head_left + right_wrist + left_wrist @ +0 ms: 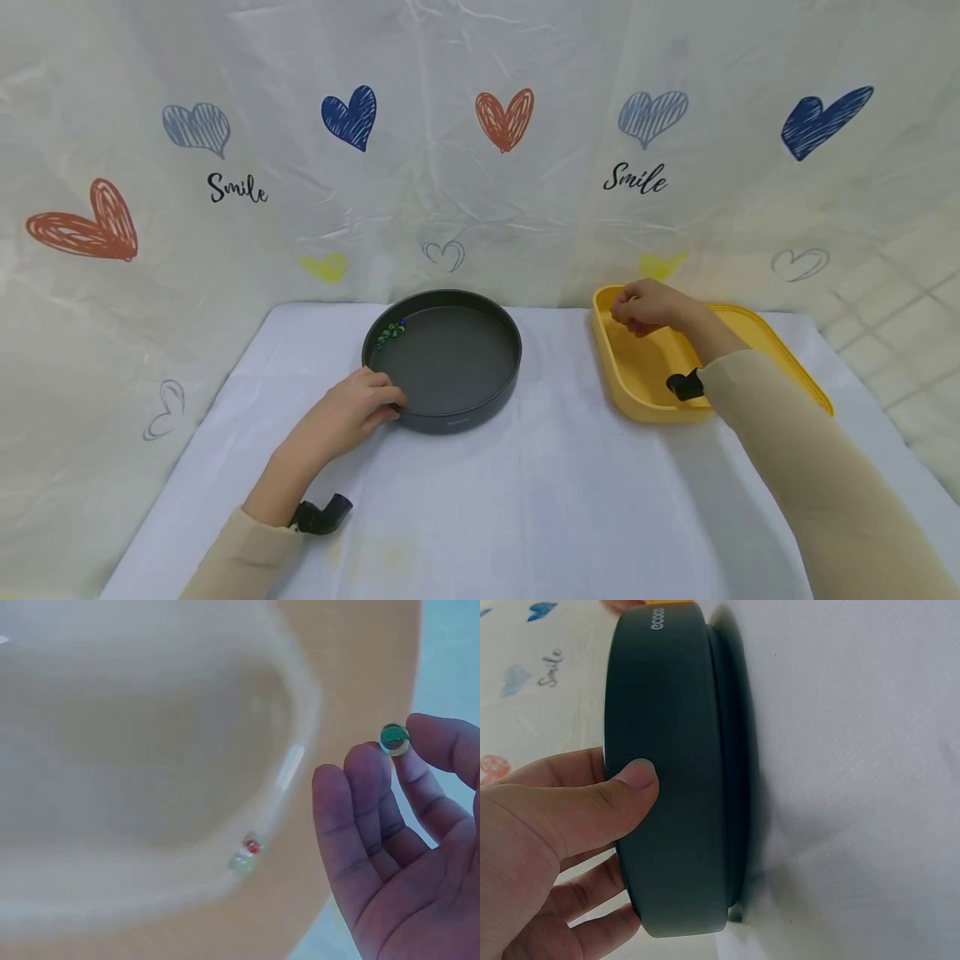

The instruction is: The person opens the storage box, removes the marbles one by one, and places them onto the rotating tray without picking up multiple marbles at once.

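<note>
My left hand (360,408) grips the near-left rim of a dark grey round tray (450,362). In the left wrist view the thumb presses on its outer wall (671,795), with the other fingers at the rim. Several green and blue glass marbles (390,333) lie together against the tray's left inner side. Over the yellow bin (622,392) is my right hand (645,307), its fingertips pinching a clear marble (394,739) with a green swirl. A red marble (253,844) and a pale green marble (241,862) rest in a corner of the bin.
A yellow lid or second tray (772,350) lies to the right of the bin, partly behind my right sleeve. White cloth (555,500) covers the table. Behind it hangs a pale sheet (427,192) printed with hearts.
</note>
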Motion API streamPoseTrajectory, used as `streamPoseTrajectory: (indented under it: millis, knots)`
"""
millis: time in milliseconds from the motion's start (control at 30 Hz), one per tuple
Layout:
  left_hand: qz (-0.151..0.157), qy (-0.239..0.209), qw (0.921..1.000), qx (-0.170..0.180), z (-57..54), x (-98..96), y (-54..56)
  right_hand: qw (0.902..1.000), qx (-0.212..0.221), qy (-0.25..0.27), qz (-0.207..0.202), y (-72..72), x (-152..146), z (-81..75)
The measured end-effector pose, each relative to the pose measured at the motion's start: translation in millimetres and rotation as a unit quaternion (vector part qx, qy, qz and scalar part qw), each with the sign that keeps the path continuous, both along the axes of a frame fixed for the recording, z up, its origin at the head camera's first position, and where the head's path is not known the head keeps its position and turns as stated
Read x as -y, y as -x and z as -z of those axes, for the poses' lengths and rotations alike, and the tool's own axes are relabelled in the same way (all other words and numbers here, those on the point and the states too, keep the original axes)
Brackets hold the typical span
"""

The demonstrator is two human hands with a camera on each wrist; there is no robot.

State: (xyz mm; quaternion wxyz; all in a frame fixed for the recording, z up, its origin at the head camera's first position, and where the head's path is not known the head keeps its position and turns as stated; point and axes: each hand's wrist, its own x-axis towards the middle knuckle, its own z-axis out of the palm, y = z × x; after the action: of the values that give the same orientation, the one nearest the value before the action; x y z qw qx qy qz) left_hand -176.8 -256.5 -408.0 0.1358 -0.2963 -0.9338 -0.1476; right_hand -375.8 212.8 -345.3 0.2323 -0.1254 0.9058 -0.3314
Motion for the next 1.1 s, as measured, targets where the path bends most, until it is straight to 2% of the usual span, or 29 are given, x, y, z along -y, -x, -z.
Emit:
streamPoseTrajectory:
  millis: [200,433,833,1100]
  knots:
    - [-0.002,-0.001,1.0000,0.005,-1.0,-0.7,-0.4,0.9996,-0.015,0.018,0.012,-4.3,4.3,-7.7]
    - [-0.008,0.003,0.9999,0.010,-2.1,-1.9,-1.1,0.9962,-0.007,0.085,0.019,-15.9,20.1,-14.0]
    - [-0.009,0.000,0.9999,0.011,0.1,-1.6,-1.0,0.9854,0.032,0.165,-0.026,-36.3,71.6,-11.8]
    - [-0.008,-0.001,0.9999,0.009,-0.7,-1.2,-0.6,0.9809,0.041,0.180,-0.063,-43.6,109.3,-7.3]
